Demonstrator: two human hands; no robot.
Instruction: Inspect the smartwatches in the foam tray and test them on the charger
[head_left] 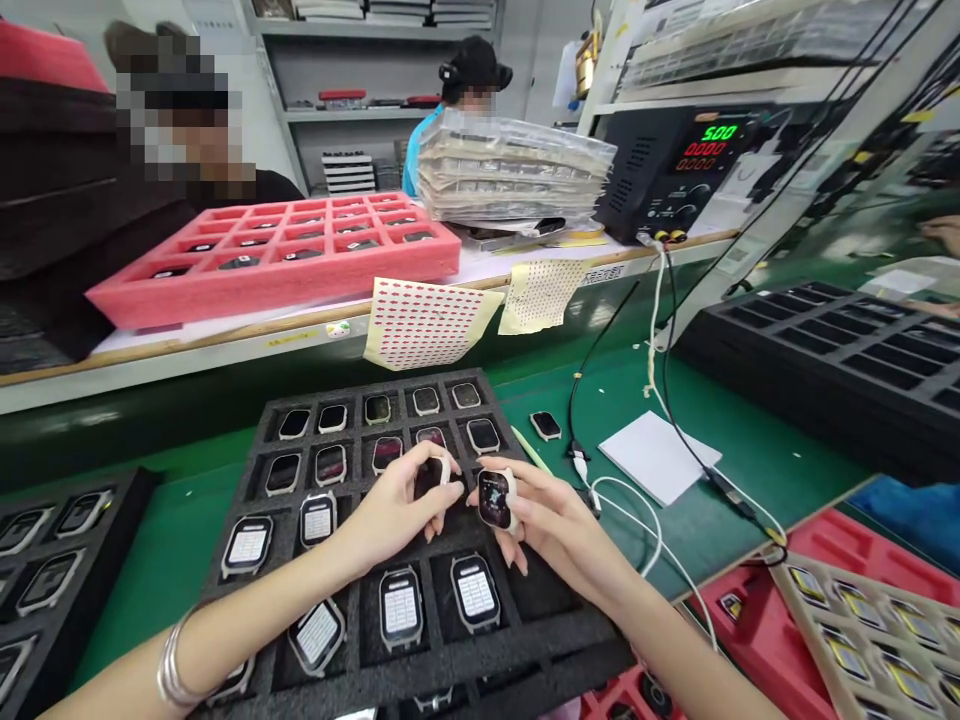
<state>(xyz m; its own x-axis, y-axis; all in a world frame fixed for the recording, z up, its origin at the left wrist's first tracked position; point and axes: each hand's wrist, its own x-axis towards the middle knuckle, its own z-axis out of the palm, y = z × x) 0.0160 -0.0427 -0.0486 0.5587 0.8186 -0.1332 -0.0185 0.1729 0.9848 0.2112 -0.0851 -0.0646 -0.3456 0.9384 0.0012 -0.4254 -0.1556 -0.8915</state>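
Note:
My left hand [411, 497] is closed around a strapless smartwatch [430, 478] with a dark screen, just over a black foam tray [352, 690]. Close beside it, my right hand [551, 510] grips a second smartwatch [495, 499] between thumb and fingers, its dark face showing small lit marks. Under both hands, the tray's compartments hold several more watch bodies. The back rows have dark screens, while nearer ones such as this watch [400, 607] show white screens with a grid or text. My hands cover some compartments in the middle.
A loose watch [545, 425], a white pad [660, 456] and cables [637, 505] lie right of the tray. Another black tray [127, 560] is at left. On the shelf are a pink foam tray [285, 285] and a power supply [667, 170]. Two people sit beyond.

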